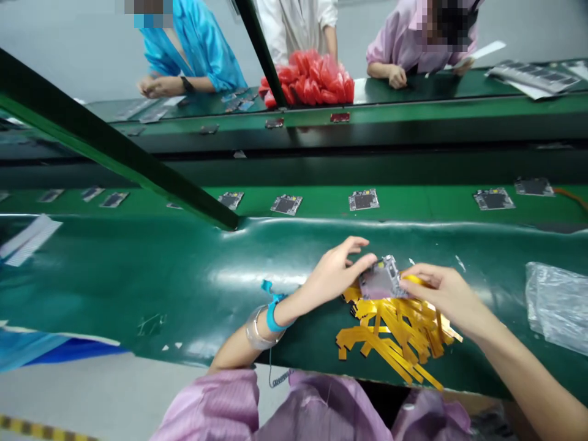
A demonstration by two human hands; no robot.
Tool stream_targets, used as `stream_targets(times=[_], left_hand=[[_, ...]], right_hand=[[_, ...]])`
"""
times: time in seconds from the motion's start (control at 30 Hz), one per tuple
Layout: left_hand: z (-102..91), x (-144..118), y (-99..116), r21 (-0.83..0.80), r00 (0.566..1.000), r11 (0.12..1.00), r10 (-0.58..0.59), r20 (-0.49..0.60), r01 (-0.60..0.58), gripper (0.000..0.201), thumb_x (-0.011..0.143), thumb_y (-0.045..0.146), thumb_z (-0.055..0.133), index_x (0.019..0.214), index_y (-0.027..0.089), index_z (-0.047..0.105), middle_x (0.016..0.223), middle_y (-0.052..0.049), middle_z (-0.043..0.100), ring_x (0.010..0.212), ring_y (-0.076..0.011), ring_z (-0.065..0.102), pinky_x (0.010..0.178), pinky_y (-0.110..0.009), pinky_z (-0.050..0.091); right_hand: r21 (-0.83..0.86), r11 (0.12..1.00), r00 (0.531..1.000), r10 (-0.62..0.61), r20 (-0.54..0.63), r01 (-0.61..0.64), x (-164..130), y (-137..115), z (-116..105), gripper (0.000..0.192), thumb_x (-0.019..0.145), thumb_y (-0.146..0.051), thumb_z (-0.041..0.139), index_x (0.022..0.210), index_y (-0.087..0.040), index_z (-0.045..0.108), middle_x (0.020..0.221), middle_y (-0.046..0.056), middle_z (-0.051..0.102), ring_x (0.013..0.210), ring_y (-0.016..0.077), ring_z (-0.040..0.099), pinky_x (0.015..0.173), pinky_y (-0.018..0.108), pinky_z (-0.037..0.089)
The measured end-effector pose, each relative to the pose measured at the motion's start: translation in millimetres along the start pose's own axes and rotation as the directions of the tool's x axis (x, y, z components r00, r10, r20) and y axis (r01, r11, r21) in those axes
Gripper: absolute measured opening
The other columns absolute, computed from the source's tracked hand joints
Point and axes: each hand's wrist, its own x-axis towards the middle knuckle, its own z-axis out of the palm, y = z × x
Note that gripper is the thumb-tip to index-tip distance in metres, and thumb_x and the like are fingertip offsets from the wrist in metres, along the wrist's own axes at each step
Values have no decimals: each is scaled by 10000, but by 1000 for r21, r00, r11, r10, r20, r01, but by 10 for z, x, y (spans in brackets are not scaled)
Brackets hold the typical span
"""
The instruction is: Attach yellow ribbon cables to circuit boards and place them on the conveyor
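A small circuit board (pixel 380 280) is tilted above a loose heap of orange flex cables (pixel 399 331) on the green bench. At its upper left edge, the thumb of my left hand (pixel 337 272) presses on the board while the other fingers reach out behind. My right hand (pixel 438 291) is at the board's right edge, thumb and fingers pinched together. An orange flex cable (pixel 417 280) shows between those fingers; its end at the board is hidden. Around my left wrist is a blue wrist strap (pixel 274 315) with a coiled cord.
Several circuit boards (pixel 363 199) lie along the green conveyor belt (pixel 425 205) ahead. A slanted green post (pixel 138 156) crosses the left side. Clear plastic bags (pixel 555 303) lie at right. Across the line, co-workers sit near red pouches (pixel 312 79).
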Motion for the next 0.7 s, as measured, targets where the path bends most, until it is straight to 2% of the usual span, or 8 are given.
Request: stream_targets(times=[0.13,0.27,0.37,0.43,0.47,0.53,0.63,0.7], left_hand=[[-163,496,-292,272,972,956,159,-171,-108,265,1037,398,486,1169,200,603,1254,-82,665,1171,-209,619,959,-325,513],[-402,931,-585,422,951,903,197,-237,-82,203,1006,265,529,1163,165,609,1306,-125,622,1277,-233,541,1118,-363,403],[-767,1072,-814,506,949,862,171,-265,-14,302,966,134,514,1261,139,573,1463,-163,501,1411,-242,406,1204,-406,279],[-1079,1072,-979,548,955,835,114,-274,57,457,925,89,530,1378,146,503,1570,-169,373,1490,-274,280,1220,-461,226],[-1234,1056,-1060,564,960,820,75,-271,95,540,902,87,556,1428,161,463,1603,-163,323,1514,-303,221,1215,-501,212],[-1501,1022,-1210,590,970,792,-8,-243,154,646,875,116,608,1484,207,413,1609,-146,322,1518,-357,190,1186,-573,214],[-1742,1029,-1357,632,979,753,-81,-185,182,663,885,188,631,1503,262,402,1553,-123,412,1464,-371,293,1151,-591,241],[-1810,1086,-1395,665,983,726,-96,-158,178,650,869,232,663,1479,270,444,1507,-121,451,1420,-383,329,1130,-586,259]], right_hand=[[104,992,964,-43,-264,73,503,-150,-499,317,722,-398,852,879,-141,753,878,102,779,784,227,747,742,349,613],[-50,994,859,-106,-501,93,998,-304,-1051,346,785,-411,774,855,-80,703,934,172,766,848,245,752,710,326,562],[-215,975,737,-181,-651,49,1124,-284,-1326,424,816,-470,688,898,-55,655,1198,286,678,1150,354,647,778,375,489],[-307,952,689,-228,-688,8,1101,-195,-1373,413,839,-459,655,932,-57,644,1251,323,641,1216,384,598,829,415,466],[-344,939,693,-248,-677,0,1066,-139,-1344,381,855,-429,645,956,-62,648,1230,316,657,1197,370,615,852,423,465],[-409,912,750,-286,-597,23,963,-36,-1177,301,880,-356,639,1015,-89,666,1153,257,713,1093,306,677,889,408,481],[-478,868,875,-332,-353,137,757,44,-715,209,905,-311,623,1034,-167,702,1062,118,763,954,227,714,887,341,515],[-518,830,926,-338,-170,208,629,49,-358,158,912,-314,619,980,-221,727,1008,51,770,915,213,712,845,316,521]])
